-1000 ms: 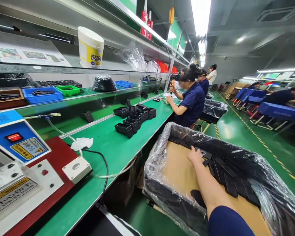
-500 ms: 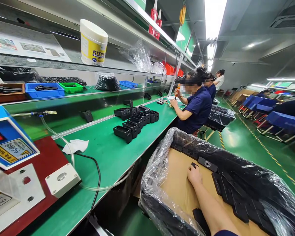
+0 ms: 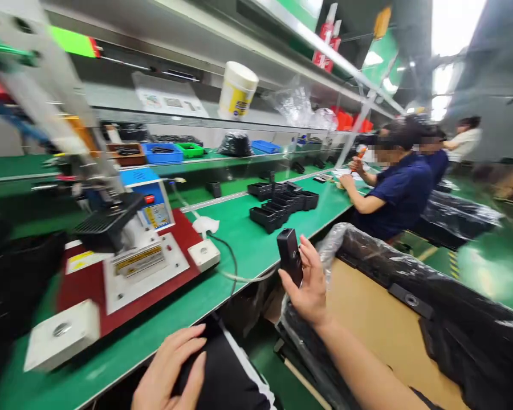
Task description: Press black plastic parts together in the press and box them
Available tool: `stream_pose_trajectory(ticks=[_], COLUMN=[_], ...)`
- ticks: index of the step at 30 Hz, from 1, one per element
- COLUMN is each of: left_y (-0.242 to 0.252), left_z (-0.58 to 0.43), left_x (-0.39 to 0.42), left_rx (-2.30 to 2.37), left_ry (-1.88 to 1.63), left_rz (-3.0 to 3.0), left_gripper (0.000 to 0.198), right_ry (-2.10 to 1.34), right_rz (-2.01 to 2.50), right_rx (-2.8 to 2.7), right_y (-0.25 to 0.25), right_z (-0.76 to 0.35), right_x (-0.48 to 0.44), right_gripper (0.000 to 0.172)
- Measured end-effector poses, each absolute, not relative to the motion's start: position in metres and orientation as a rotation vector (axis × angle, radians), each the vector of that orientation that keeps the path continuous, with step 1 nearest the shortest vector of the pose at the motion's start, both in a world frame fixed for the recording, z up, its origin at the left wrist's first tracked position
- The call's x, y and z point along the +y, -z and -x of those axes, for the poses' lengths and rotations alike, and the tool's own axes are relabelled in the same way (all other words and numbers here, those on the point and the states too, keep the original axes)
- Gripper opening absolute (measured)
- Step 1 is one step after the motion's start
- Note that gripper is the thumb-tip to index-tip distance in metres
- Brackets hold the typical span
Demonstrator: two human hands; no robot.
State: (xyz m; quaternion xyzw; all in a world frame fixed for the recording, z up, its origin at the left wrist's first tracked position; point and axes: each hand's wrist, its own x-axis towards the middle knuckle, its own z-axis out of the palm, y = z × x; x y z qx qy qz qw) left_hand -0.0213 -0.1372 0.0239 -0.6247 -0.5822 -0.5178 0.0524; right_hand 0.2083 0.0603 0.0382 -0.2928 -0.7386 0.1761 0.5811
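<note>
My right hand (image 3: pixel 308 285) is closed around a black, oblong plastic part (image 3: pixel 289 256), held upright between thumb and fingers above the gap between bench and box. Low in the view, my left hand (image 3: pixel 175 370) hovers near my black-clad lap, its fingers stretched out and slightly apart, holding nothing. Beside my right arm is the plastic-lined box (image 3: pixel 290 319) with a cardboard sheet (image 3: pixel 367 307) inside. On that cardboard lie a black plate with a round metal insert (image 3: pixel 411 300) and several dark flat parts (image 3: pixel 444 347).
A press machine (image 3: pixel 145 262) on a dark red base stands at left, with white button boxes (image 3: pixel 62 330). Black open trays (image 3: pixel 277 205) are grouped on the green bench (image 3: pixel 235 250). A co-worker in dark blue (image 3: pixel 397 196) works farther along. A white tub (image 3: pixel 238 91) sits on the shelf.
My right hand has come up out of the box toward the bench with the black part. My left hand has entered at the bottom. The view has swung left, showing the press.
</note>
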Motion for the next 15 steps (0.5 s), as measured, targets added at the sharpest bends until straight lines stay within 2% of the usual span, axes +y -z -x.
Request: stream_pose_trajectory(ticks=[4,9,12,15], left_y=[-0.032,-0.030,-0.029,-0.031], left_z=[0.023,0.028,0.025,0.025], left_x=[-0.155,-0.175,-0.180,-0.181], left_rx=[-1.890,-1.975,-1.860,-1.811], left_ry=[1.780,2.474,2.842,2.994], left_rz=[1.903,1.791,1.607,1.401], left_gripper=[0.031,0.064,0.059,0.049], right_ry=[-0.716,-1.317,-1.534,-1.566], right_rz=[0.353,0.195,0.185,0.179], right_rx=[-1.723,-1.589,-1.548,-1.549], right_y=[-0.048,-0.053,-0.054,-0.059], right_z=[-0.128,-0.068,-0.053,-0.046], right_x=[-0.012,-0.076,-0.095,-0.101], right_gripper=[0.067,0.067,0.067,0.064])
